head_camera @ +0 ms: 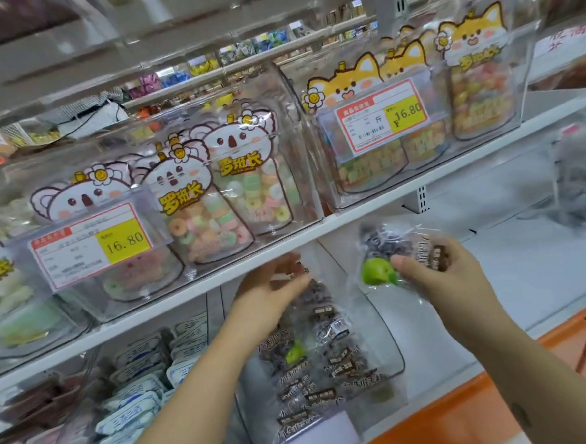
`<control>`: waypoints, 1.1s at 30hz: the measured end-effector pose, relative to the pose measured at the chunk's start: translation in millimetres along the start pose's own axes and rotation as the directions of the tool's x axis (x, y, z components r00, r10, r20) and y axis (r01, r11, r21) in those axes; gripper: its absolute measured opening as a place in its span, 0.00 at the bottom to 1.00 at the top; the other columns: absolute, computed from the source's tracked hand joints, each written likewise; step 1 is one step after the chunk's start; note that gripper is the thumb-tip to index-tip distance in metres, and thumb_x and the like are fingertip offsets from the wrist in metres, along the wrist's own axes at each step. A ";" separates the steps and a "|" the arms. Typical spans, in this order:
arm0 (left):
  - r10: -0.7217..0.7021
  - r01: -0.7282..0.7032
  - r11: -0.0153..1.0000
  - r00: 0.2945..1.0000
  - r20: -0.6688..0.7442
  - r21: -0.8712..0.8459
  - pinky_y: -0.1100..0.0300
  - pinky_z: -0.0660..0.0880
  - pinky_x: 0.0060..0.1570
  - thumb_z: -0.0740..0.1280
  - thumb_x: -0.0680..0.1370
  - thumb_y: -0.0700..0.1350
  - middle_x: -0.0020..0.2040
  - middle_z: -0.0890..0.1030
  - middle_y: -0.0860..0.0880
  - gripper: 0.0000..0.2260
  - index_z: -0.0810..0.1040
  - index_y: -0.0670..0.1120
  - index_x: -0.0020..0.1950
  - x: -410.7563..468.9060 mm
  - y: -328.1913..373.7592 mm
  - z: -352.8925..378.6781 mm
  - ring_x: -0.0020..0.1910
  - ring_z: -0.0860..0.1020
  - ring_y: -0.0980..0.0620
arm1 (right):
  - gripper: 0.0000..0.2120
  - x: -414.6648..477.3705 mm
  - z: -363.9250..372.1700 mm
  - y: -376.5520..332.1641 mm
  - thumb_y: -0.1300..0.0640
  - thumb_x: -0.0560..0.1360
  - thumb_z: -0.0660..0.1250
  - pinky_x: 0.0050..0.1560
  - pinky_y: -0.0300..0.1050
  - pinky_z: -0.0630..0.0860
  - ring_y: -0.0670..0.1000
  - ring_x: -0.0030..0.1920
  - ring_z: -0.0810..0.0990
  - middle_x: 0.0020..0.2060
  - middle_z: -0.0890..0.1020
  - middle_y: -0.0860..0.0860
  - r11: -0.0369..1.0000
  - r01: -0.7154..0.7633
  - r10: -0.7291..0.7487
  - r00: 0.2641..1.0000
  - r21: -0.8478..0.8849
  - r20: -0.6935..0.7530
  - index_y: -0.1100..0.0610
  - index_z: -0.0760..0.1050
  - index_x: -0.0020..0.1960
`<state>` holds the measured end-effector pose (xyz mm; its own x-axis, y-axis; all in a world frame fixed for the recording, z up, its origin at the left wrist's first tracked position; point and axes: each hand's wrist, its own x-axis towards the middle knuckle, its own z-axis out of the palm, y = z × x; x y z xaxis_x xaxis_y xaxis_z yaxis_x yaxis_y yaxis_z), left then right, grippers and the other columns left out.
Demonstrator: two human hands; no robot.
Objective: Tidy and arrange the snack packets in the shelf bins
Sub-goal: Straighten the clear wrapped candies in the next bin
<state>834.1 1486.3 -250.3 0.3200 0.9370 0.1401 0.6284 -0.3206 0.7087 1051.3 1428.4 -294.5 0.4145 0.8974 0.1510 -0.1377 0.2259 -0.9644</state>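
Under the white upper shelf [319, 232], a clear plastic bin [390, 349] holds clear packets of dark-wrapped sweets [327, 364]. Just right of it, the right hand [439, 274] pinches a green-printed clear packet [382, 250] in its fingers [401, 262]. The left hand [272, 291] curls round the bin's topmost packet [315, 299].

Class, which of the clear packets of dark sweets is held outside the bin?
The packet gripped in the right hand, raised beside the clear bin. The other packets lie stacked inside that bin, by the left hand.
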 end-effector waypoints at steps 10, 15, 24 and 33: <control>-0.224 -0.035 0.895 0.826 0.518 0.444 0.56 0.74 0.60 0.64 0.79 0.46 0.58 0.81 0.52 0.13 0.77 0.50 0.64 47.2 -22.7 30.7 0.56 0.79 0.53 | 0.13 9.9 13.4 26.3 0.61 0.70 0.73 0.41 0.45 0.73 0.52 0.39 0.76 0.39 0.77 0.52 0.973 -0.151 0.182 0.966 0.173 -0.182 0.59 0.74 0.52; -0.297 -0.093 0.802 0.795 0.529 0.589 0.57 0.67 0.63 0.59 0.81 0.47 0.71 0.69 0.47 0.19 0.67 0.47 0.72 62.0 -23.8 39.7 0.66 0.71 0.48 | 0.12 15.8 13.5 25.3 0.62 0.70 0.73 0.46 0.50 0.76 0.53 0.41 0.78 0.41 0.79 0.54 0.963 -0.166 0.205 0.962 0.214 -0.178 0.59 0.75 0.51; -0.297 0.073 0.931 0.721 0.626 0.358 0.63 0.77 0.51 0.61 0.80 0.42 0.42 0.84 0.57 0.10 0.82 0.48 0.53 69.5 -21.3 27.8 0.35 0.78 0.62 | 0.11 20.1 15.2 28.0 0.64 0.69 0.73 0.54 0.57 0.77 0.57 0.44 0.80 0.43 0.81 0.59 0.949 -0.199 0.236 0.962 0.244 -0.134 0.60 0.76 0.50; -0.084 -0.021 0.772 0.987 0.134 0.636 0.62 0.71 0.37 0.64 0.75 0.50 0.46 0.75 0.56 0.03 0.72 0.53 0.42 61.9 -23.0 39.9 0.40 0.74 0.57 | 0.14 20.4 16.1 26.5 0.62 0.69 0.74 0.56 0.58 0.77 0.59 0.47 0.81 0.47 0.82 0.60 0.950 -0.216 0.248 0.961 0.224 -0.123 0.60 0.75 0.52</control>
<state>867.7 1546.1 -285.5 0.3582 0.9336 -0.0134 0.9291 -0.3549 0.1042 1041.7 1458.8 -313.4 0.4748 0.8718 -0.1204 -0.4220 0.1054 -0.9004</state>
